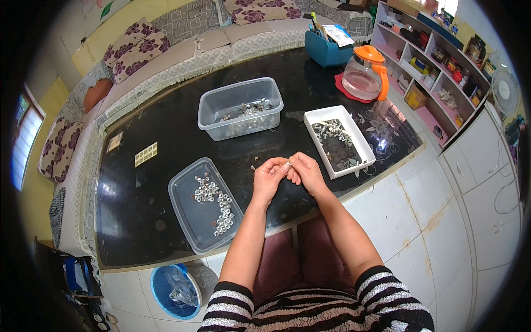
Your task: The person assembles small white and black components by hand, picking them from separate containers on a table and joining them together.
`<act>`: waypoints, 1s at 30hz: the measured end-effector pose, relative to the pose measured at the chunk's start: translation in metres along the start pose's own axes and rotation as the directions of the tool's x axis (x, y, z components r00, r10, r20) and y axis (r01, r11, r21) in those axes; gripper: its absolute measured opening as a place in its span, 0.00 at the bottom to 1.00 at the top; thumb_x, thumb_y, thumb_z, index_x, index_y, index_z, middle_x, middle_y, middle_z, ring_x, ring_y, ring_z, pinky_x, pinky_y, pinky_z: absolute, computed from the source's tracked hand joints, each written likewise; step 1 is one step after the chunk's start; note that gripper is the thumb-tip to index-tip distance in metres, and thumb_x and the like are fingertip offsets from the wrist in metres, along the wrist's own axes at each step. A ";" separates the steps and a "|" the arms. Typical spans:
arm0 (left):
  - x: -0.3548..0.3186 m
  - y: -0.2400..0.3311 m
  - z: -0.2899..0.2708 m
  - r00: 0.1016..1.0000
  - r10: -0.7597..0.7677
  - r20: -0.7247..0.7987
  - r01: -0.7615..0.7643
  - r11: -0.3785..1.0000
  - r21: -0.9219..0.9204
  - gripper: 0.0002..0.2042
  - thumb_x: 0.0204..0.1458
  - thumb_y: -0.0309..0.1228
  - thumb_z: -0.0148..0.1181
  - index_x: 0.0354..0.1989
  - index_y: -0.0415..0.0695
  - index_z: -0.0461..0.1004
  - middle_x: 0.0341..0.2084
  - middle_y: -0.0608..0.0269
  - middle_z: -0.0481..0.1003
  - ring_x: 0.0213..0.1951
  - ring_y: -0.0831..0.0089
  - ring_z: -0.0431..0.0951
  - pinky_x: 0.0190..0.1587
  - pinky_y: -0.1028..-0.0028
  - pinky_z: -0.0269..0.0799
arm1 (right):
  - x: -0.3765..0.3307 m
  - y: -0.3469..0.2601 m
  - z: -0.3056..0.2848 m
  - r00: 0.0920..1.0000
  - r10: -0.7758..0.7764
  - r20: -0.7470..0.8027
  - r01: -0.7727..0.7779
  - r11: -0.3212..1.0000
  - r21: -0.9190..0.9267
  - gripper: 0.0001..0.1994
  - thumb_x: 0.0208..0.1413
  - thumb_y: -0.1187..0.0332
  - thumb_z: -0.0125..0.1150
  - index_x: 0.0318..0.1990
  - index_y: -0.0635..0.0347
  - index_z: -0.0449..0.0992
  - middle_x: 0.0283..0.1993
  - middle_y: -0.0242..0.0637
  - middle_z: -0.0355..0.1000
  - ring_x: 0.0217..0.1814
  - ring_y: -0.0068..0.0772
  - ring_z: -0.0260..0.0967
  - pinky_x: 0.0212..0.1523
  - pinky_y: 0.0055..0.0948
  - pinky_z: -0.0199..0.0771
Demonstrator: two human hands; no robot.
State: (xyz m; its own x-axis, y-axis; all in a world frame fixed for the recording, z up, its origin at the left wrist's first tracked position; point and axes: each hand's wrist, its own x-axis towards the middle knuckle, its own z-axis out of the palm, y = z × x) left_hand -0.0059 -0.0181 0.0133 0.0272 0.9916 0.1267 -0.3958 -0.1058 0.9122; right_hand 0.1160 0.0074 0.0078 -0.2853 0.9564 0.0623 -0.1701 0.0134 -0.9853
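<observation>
- Over the near edge of the black bench (166,127), the left hand (269,178) and the right hand (306,172) meet fingertip to fingertip, both pinched on one small pale part (288,165) held between them.
- The part sits at the very join of the two hands, so neither is the nearer; it is too small to tell its long axis or its exact kind (likely one of the little metal pieces lying about).
- From the hands, the white tray (354,133) of small metal pieces lies at about 2 o'clock, near the right hand and on that hand's side.
- The flat clear lid (188,221), with washers (213,199) strung across it in a curved line, lies at about 8 o'clock, just beside the left hand and closer to the bench's near edge.
- The clear tub (221,102), holding a heap of more metal bits, stands at about 11 o'clock, well apart from both hands and farther across the bench.
- A judgement only: the tray is the right hand's reach and the lid the left's, with the tub a stretch for either.
- Beyond, at about 1 o'clock, stand an orange-lidded jug (362,74) and a blue caddy (326,52); a blue bin (160,288) sits on the floor at 7 o'clock.
</observation>
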 end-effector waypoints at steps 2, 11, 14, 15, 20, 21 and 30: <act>0.000 0.000 0.001 1.000 -0.004 -0.003 0.004 1.000 0.012 0.06 0.45 0.23 0.54 0.32 0.37 0.70 0.22 0.70 0.70 0.23 0.85 0.65 0.28 0.85 0.61 | 0.000 0.000 -0.001 1.000 0.029 0.005 -0.029 1.000 -0.013 0.13 0.52 0.61 0.46 0.23 0.61 0.65 0.14 0.30 0.63 0.13 0.15 0.57 0.13 0.14 0.54; 0.000 0.002 0.000 1.000 0.007 0.015 -0.007 1.000 0.008 0.06 0.45 0.23 0.53 0.32 0.37 0.70 0.21 0.70 0.69 0.23 0.85 0.64 0.28 0.85 0.60 | -0.001 -0.002 0.001 1.000 0.022 -0.005 -0.022 0.999 -0.030 0.14 0.52 0.60 0.46 0.21 0.61 0.65 0.14 0.30 0.63 0.13 0.14 0.57 0.12 0.14 0.54; 0.000 0.000 -0.001 1.000 0.011 -0.009 -0.011 1.000 0.017 0.06 0.45 0.23 0.53 0.32 0.37 0.70 0.21 0.70 0.69 0.23 0.85 0.64 0.28 0.85 0.60 | 0.000 -0.001 0.003 0.999 -0.025 -0.029 0.025 1.000 -0.017 0.14 0.52 0.60 0.46 0.21 0.61 0.65 0.14 0.30 0.63 0.13 0.14 0.57 0.12 0.14 0.54; 0.000 0.001 0.001 1.000 0.005 -0.007 -0.005 1.000 0.020 0.06 0.45 0.23 0.53 0.32 0.37 0.70 0.21 0.70 0.69 0.23 0.85 0.64 0.28 0.85 0.60 | 0.000 0.000 0.003 0.999 -0.036 -0.029 0.036 0.999 -0.003 0.14 0.52 0.60 0.46 0.21 0.61 0.65 0.14 0.30 0.63 0.13 0.14 0.57 0.13 0.14 0.54; 0.000 -0.001 -0.001 1.000 0.007 -0.002 -0.007 1.000 0.016 0.06 0.45 0.23 0.53 0.32 0.37 0.69 0.21 0.70 0.69 0.23 0.85 0.64 0.28 0.85 0.60 | 0.000 0.000 0.003 1.000 0.000 -0.012 0.000 1.000 -0.001 0.13 0.52 0.61 0.46 0.22 0.60 0.65 0.14 0.30 0.63 0.13 0.14 0.57 0.12 0.13 0.54; 0.000 -0.002 -0.002 1.000 0.008 -0.001 -0.008 1.000 0.011 0.06 0.45 0.23 0.54 0.32 0.37 0.69 0.22 0.70 0.69 0.23 0.85 0.64 0.28 0.85 0.60 | 0.000 0.000 0.004 0.998 -0.053 -0.041 0.054 0.998 0.026 0.13 0.52 0.61 0.46 0.22 0.60 0.65 0.14 0.30 0.63 0.13 0.14 0.57 0.12 0.13 0.54; 0.000 -0.001 -0.001 1.000 -0.003 0.015 0.003 1.000 0.002 0.06 0.45 0.23 0.53 0.33 0.38 0.69 0.23 0.69 0.69 0.24 0.85 0.65 0.29 0.85 0.61 | 0.000 0.001 0.002 0.999 -0.047 -0.024 0.047 0.999 -0.015 0.13 0.52 0.61 0.47 0.22 0.60 0.66 0.14 0.29 0.63 0.13 0.14 0.56 0.12 0.13 0.54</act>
State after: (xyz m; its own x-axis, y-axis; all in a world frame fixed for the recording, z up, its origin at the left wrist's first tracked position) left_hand -0.0066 -0.0180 0.0122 0.0421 0.9907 0.1296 -0.3936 -0.1028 0.9135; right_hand 0.1140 0.0067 0.0072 -0.2547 0.9613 0.1047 -0.1687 0.0624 -0.9837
